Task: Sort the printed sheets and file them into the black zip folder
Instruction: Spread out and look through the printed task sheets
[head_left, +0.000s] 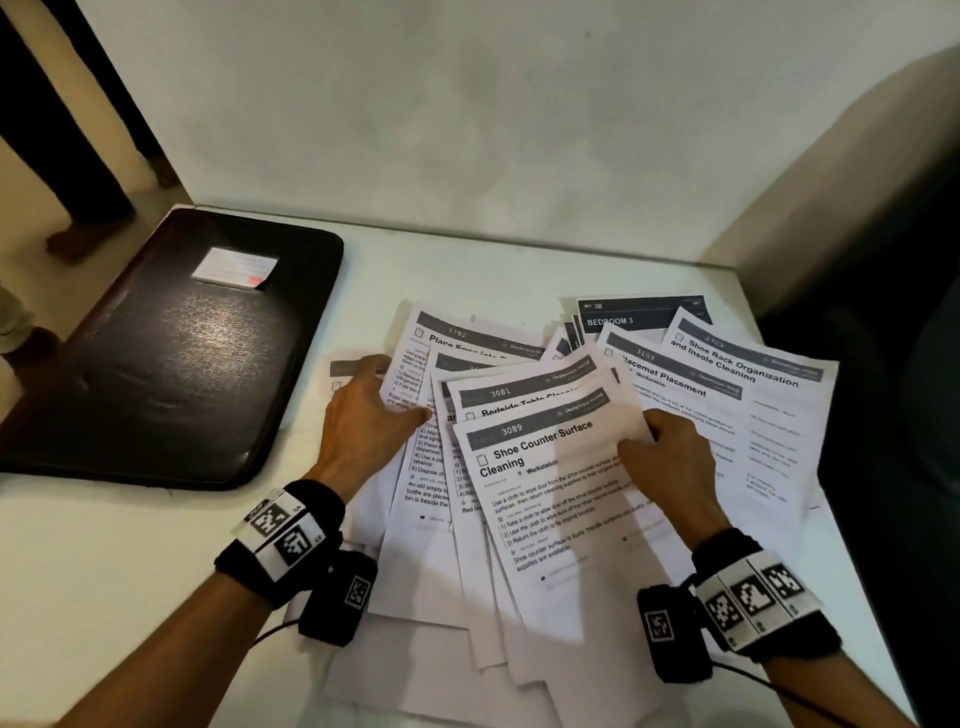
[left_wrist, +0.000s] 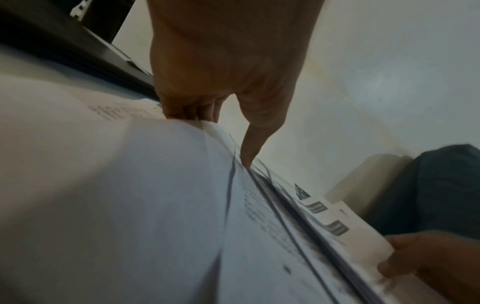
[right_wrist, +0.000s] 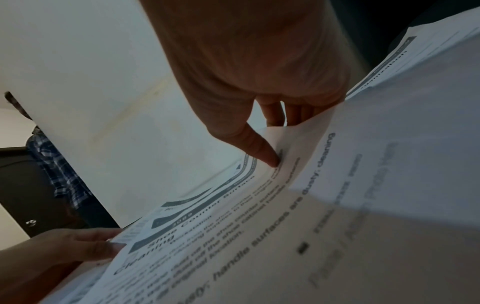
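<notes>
Clearly, sheet (head_left: 561, 499) 3089, "Shoe Counter Surface Cleaning"

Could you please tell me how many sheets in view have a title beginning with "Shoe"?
2: the Shoe Counter sheet lies topmost in the middle, its right edge pinched by the right hand; the Shoe Rack sheet lies at the far right. More may be hidden underneath.

The zip folder (head_left: 171, 364) lay left on the table (head_left: 130, 561), the overlapping sheets (head_left: 550, 499) just beside it to the right.
</notes>
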